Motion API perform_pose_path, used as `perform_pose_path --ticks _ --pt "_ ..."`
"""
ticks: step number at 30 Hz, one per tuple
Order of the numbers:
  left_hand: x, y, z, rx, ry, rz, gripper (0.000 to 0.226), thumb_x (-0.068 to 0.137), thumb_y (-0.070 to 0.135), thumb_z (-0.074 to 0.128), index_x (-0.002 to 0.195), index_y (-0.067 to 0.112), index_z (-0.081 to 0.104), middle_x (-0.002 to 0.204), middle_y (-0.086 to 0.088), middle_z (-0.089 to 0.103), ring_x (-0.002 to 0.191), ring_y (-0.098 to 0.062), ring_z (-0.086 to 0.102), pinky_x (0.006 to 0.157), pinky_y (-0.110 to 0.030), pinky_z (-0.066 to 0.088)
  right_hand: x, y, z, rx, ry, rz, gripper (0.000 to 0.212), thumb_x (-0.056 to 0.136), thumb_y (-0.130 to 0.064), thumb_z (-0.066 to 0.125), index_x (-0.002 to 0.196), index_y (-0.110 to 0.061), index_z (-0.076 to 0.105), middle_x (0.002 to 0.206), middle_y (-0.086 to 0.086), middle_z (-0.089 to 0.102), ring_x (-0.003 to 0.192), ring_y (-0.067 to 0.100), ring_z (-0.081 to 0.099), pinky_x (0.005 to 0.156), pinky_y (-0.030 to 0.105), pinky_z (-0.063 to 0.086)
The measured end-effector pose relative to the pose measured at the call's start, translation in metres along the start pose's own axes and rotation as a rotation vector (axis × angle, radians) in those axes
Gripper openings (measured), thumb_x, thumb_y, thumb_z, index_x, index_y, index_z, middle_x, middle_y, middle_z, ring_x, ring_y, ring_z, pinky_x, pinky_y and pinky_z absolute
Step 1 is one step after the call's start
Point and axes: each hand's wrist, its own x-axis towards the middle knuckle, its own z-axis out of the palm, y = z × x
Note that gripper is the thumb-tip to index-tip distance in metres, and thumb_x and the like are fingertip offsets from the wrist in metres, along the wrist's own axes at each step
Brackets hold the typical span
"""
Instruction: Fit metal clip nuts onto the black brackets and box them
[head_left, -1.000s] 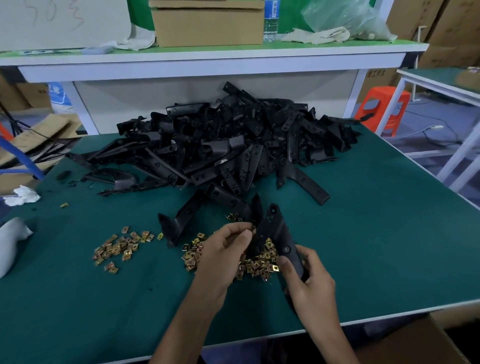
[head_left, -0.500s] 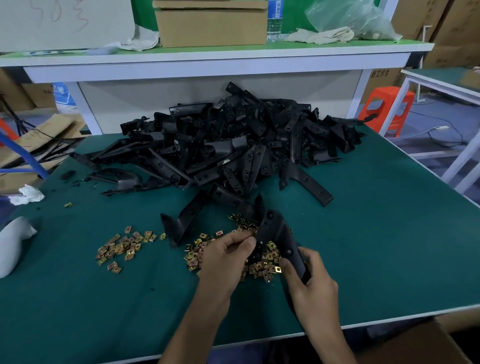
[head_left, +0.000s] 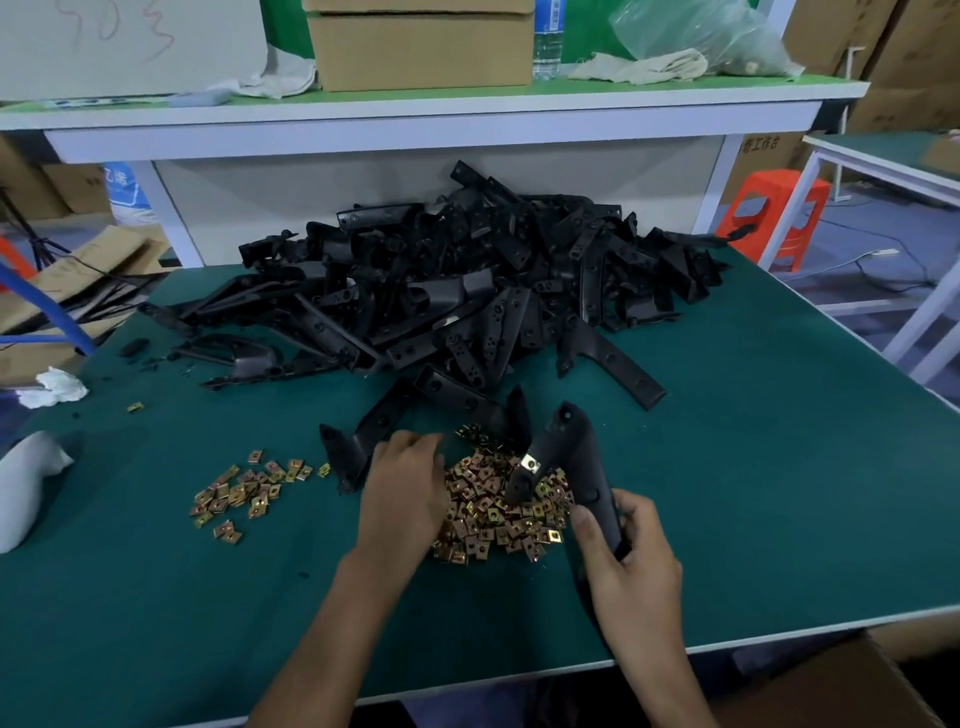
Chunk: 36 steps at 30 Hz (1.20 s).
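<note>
The right hand has its grip clamped round the lower end of one black bracket, held tilted over the pile of clip nuts, with a fitted nut already on it. The left hand rests knuckles-up on that pile. I cannot tell whether its grip holds a nut (the fingertips are tucked under). Beyond, the heap of brackets on the bench looks unfitted, so most of the job seems left.
</note>
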Motion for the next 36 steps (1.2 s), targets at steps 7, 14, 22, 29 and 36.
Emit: perform_pose_path --ticks 7,14,22,29,36 --pt "0.028 -0.011 -0.003 0.123 -0.177 -0.029 0.015 0.097 0.022 0.059 0.102 0.012 0.069 0.108 -0.010 0.065 0.108 -0.029 0.057 0.093 -0.034 0.041 0.000 0.000 0.002 -0.019 -0.017 -0.015 0.018 0.091 -0.041 0.071 0.102 -0.046 0.057 0.077 -0.013 0.070 0.061 0.008 0.061 0.053 0.022 0.046" --pt "0.007 0.015 -0.018 -0.361 -0.085 -0.075 0.010 0.104 0.032 0.052 0.109 0.031 0.060 0.093 0.022 0.062 0.080 0.007 0.059 0.063 -0.009 0.041 -0.001 0.002 0.001 -0.042 -0.038 -0.033 0.019 0.091 -0.041 0.072 0.101 -0.047 0.057 0.074 -0.011 0.068 0.058 0.011 0.059 0.053 0.030 0.047" --pt "-0.007 0.053 -0.026 -1.046 -0.162 -0.249 0.012 0.100 0.021 0.061 0.102 0.027 0.071 0.091 0.011 0.076 0.085 -0.001 0.069 0.075 -0.019 0.052 -0.003 0.001 0.001 -0.058 -0.041 -0.056 0.021 0.084 -0.057 0.065 0.100 -0.047 0.056 0.072 -0.011 0.068 0.057 0.013 0.061 0.053 0.033 0.049" --pt "-0.008 0.060 -0.024 -1.166 -0.228 -0.299 0.009 0.094 0.020 0.069 0.095 0.025 0.077 0.096 0.001 0.077 0.093 -0.011 0.072 0.080 -0.022 0.052 -0.002 0.001 0.001 -0.070 -0.058 -0.046 0.019 0.086 -0.052 0.068 0.101 -0.044 0.058 0.073 -0.009 0.069 0.059 0.015 0.062 0.057 0.037 0.050" --pt "-0.007 0.057 -0.022 -1.118 -0.182 -0.299 0.007 0.093 0.020 0.071 0.096 0.022 0.076 0.089 0.005 0.077 0.083 -0.003 0.071 0.073 -0.016 0.052 -0.001 0.002 0.002 -0.093 -0.082 -0.045 0.021 0.089 -0.039 0.073 0.100 -0.047 0.057 0.075 -0.010 0.070 0.064 0.012 0.064 0.059 0.033 0.050"
